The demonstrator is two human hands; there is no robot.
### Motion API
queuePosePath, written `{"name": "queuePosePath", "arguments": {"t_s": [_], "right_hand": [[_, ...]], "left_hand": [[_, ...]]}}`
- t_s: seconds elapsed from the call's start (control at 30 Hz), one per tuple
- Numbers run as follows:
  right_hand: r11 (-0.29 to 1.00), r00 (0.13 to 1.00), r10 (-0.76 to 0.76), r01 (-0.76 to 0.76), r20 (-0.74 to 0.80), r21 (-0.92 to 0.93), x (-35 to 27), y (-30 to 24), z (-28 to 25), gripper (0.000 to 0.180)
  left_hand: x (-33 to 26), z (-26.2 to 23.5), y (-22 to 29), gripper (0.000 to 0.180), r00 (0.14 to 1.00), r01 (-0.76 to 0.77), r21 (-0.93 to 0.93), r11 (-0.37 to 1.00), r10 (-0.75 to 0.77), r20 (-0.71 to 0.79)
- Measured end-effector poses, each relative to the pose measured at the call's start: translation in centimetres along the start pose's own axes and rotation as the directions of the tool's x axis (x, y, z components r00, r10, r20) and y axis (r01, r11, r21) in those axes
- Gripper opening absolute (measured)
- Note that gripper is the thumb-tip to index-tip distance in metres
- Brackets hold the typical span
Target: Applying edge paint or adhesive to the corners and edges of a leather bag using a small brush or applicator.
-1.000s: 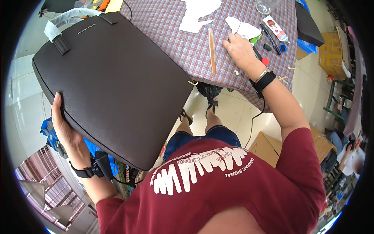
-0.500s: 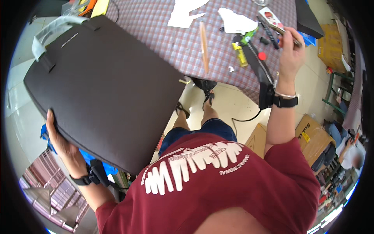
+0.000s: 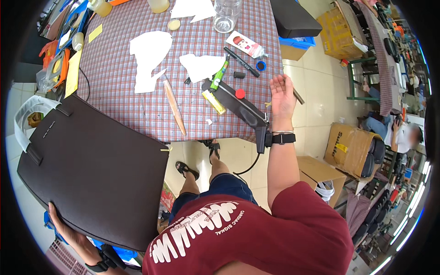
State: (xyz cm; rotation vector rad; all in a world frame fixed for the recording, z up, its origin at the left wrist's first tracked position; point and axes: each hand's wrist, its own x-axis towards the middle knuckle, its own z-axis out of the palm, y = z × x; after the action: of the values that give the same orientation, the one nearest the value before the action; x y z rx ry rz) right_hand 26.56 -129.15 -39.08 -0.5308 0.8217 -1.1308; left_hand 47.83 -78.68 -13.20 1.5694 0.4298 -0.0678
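Left hand: the left hand (image 3: 62, 224) sits at the near left, fingers curled over the near edge of a large dark brown bag (image 3: 91, 169), gripping it from below.
Bag: the dark brown bag is held flat-side up and tilted, well left of the person's lap; its far right corner overlaps the near left edge of the worktop (image 3: 119, 110). Its handles, wrapped in pale film (image 3: 27, 112), lie at its far left end.
Right hand: the right hand (image 3: 282, 94) is at the right edge of the worktop, fingers loosely bent around a thin dark rod (image 3: 298, 96) that pokes out to the right of the palm; how firmly it grips I cannot tell. A black band (image 3: 282, 137) circles the wrist.
Beside the right hand: a long black strap piece (image 3: 240, 107) lies just left of it, running from the worktop middle to the near edge, where its end hangs over. A red round cap (image 3: 239, 93) rests on it.
Worktop: covered in a red-and-white checked cloth.
Middle of worktop: a wooden stick (image 3: 175, 106) lies lengthwise, near white paper cut-outs (image 3: 149, 57). A green pen (image 3: 220, 75) and a yellow block (image 3: 214, 101) lie near the strap's far end.
Far side: a clear plastic bottle (image 3: 227, 13) stands at the far edge.
Floor: a cardboard box (image 3: 350, 146) sits to the right of the person.
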Motion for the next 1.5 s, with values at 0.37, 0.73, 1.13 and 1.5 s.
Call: {"name": "queuePosePath", "arguments": {"t_s": [0.37,0.73,1.13,1.5], "right_hand": [[0.777,0.951,-0.256,0.308,0.171,-0.549,2.3,2.6,0.9,0.012],[0.652,0.914,-0.307,0.405,0.264,-0.641,2.9,2.9,1.1,0.012],[0.857,0.929,0.003,0.189,0.370,-0.480,-4.2,2.3,3.0,0.008],[0.757,0.633,0.588,-0.210,0.504,-0.619,-15.4,11.8,4.3,0.013]], "left_hand": [[0.0,0.0,-0.4,0.045,0.999,-0.018,0.017,1.000,0.019,-0.029],[-0.5,0.6,-0.8,0.047,0.996,-0.027,0.035,0.999,0.029,-0.086],[-0.1,-2.1,-1.2,0.036,0.998,-0.049,-0.100,0.994,0.046,-0.032],[-1.3,0.2,-1.0,0.031,0.999,-0.041,-0.039,0.998,0.043,0.029]]}}
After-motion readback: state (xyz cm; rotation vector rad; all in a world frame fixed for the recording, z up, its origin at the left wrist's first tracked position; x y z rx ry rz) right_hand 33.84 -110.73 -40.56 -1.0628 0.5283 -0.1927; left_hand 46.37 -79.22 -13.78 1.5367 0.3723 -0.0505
